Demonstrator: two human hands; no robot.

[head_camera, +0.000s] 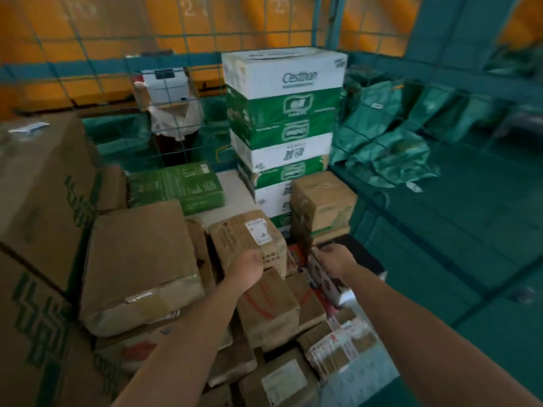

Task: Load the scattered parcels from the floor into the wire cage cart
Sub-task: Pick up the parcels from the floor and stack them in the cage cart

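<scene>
Parcels fill the wire cage cart [97,63] almost wall to wall, and we're leaning in over them with both arms out. Down at six o'clock, nearest us, lie small labelled cartons [282,383] and a red-and-white printed bundle [338,351] at five o'clock, packed flat as a base layer.

Moving up to centre, our left hand [245,270] is curled against the near face of the brown labelled box [249,237], fingers hidden behind it, so it looks like a grasp, likely steadying the box while it settles onto the red-striped carton [267,309] beneath. At about one o'clock of that, our right hand [335,261] closes round the top edge of a slim printed package [321,279], standing it on edge in the gap beside the black box [361,255]. We judge that's the point: thin items go into slots so nothing is wasted.

At nine o'clock sits a big taped kraft parcel [138,259], with large green-printed cartons [38,201] stacked at the left wall, heavy stuff kept to the side.

Further in, at twelve o'clock, a green pack [176,185] lies flat, and a tall column of green-and-white boxes [283,124] rises against the back mesh, which braces it. Beyond, at two o'clock, green sacks [382,136] slump on the floor outside.
</scene>
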